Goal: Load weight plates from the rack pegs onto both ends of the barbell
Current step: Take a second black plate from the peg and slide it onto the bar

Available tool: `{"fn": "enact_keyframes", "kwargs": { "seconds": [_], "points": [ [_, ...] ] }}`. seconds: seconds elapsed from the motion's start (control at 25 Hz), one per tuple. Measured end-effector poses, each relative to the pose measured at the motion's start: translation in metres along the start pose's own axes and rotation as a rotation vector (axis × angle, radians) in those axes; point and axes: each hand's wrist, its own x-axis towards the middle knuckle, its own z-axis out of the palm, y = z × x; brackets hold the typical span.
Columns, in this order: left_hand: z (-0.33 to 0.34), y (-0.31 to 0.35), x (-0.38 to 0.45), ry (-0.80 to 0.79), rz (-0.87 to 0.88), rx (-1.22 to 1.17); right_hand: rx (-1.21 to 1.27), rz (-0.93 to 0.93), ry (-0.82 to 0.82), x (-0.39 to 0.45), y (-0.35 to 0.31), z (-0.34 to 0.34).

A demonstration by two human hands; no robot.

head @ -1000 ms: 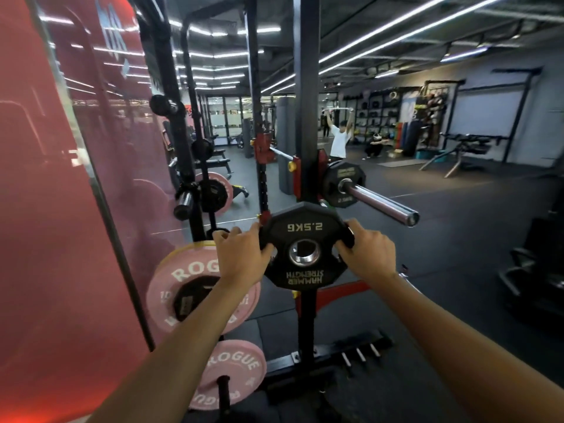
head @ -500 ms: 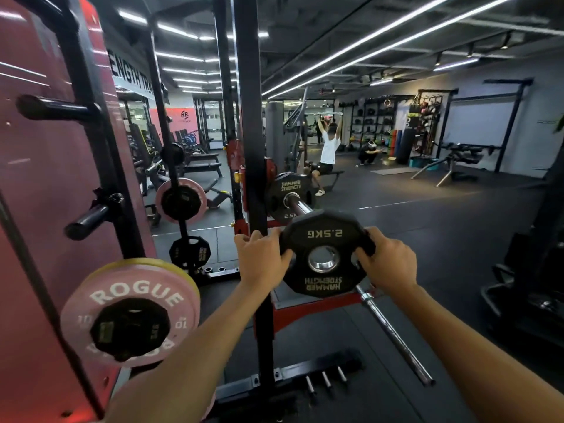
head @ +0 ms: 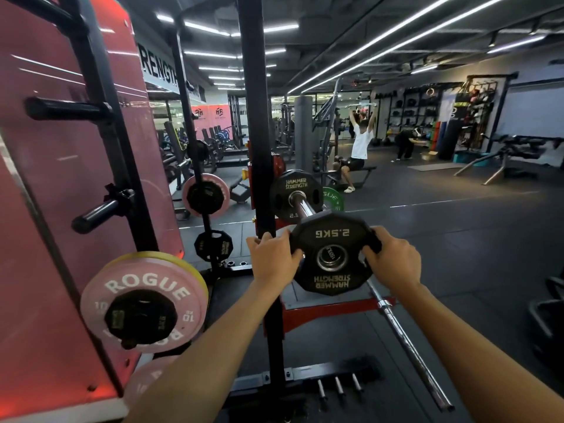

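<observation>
Black twelve-sided 2.5 kg plate (head: pixel 331 254), matte rubber with a steel-ringed bore and upside-down lettering, held upright at frame centre before the chrome barbell sleeve (head: pixel 303 209). Gripped at 9 o'clock by left hand (head: pixel 271 259) and at 3 o'clock by right hand (head: pixel 392 259), fingers curled round the rim. At 12 o'clock, matching plate (head: pixel 294 195) on the sleeve. At 8 o'clock, smooth round pink Rogue bumper plate (head: pixel 143 300) on a rack peg.
</observation>
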Motion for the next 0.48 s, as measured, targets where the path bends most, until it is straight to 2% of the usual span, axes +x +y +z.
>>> {"fn": "enact_keyframes", "kwargs": {
  "seconds": [0.32, 0.48],
  "points": [
    [0.010, 0.003, -0.002, 0.065, -0.043, -0.003, 0.083, -0.024, 0.072, 0.005, 0.007, 0.023],
    [0.010, 0.008, -0.009, 0.085, -0.079, -0.019, 0.087, 0.000, 0.035, 0.009, 0.003, 0.027]
  ]
}}
